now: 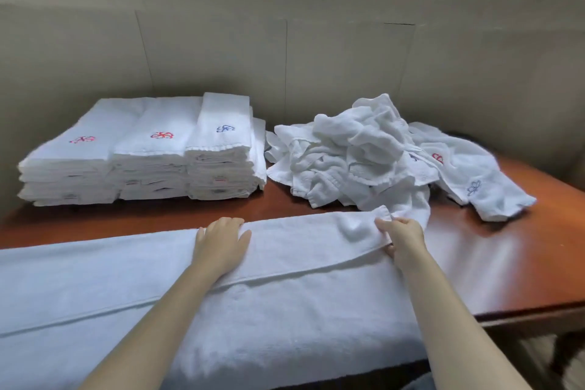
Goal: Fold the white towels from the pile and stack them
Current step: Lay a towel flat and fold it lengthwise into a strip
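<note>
Lying flat, left hand (220, 244) presses towel (285, 310); right hand (403, 239) pinches its end.

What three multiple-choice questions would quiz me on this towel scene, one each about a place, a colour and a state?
1. Beside the folded stacks, the crumpled towel pile lies: A to their left; B to their right; C on the floor.
2. The emblem on the leftmost stack's top towel is: A green; B red; C black.
3. The right hand: A pinches the end of the spread towel; B lies flat; C hangs empty.
Answers: B, the pile sits right of the stacks; B, the stitching is red; A, its fingers pinch the towel's end.
</note>
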Demonstrator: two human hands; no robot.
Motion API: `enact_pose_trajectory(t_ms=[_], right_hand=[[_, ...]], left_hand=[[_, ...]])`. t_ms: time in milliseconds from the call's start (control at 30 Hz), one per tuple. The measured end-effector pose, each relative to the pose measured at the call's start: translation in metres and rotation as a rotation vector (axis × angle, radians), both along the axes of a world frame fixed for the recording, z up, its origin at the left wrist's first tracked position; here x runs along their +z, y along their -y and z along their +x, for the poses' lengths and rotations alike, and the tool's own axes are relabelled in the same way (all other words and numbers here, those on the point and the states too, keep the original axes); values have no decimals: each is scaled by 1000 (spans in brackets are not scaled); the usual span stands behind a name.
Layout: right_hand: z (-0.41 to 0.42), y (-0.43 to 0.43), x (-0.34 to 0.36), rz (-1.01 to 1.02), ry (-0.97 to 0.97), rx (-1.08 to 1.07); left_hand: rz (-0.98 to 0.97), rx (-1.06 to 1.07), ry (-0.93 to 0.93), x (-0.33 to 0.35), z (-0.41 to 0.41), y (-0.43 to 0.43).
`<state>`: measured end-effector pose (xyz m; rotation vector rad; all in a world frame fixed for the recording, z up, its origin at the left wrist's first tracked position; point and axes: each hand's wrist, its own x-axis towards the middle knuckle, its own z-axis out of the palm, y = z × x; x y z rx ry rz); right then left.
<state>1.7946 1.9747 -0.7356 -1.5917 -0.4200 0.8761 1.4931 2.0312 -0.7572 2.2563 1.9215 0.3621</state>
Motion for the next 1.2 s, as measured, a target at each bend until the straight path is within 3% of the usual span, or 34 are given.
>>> enact_pose_trajectory(t_ms=[100,233,333,433,500,600,700,800,1067,1200], right_hand=[[16,1,10,-61,79,5],[39,8,25,-132,434,-163],[38,16,20,-444,689,133],[26,18,17,-651,845,165],[15,17,20,-676,1046,88],[-4,9,17,-466,1250,131],[-24,-2,2,-303,1301,461],[-35,-7,-20,-445,1298,700],[-42,-5,-22,-658,1164,575],[-45,-5,-23,-669,1159,525]], left_hand=[[-26,-66,-25,-5,30,-7],[-69,-92,-46,-11,38,-15],[-86,-100,-70,-10,38,-15],[-104,-128,-100,-8,39,-12],[-112,-169,-113,-5,38,-9],[-114,-254,-156,-3,31,-2],[-119,-260,-172,-6,18,6],[-141,-286,-166,-8,7,10],[-113,-436,-154,-9,-15,0],[-109,-448,-137,-7,-16,-1]])
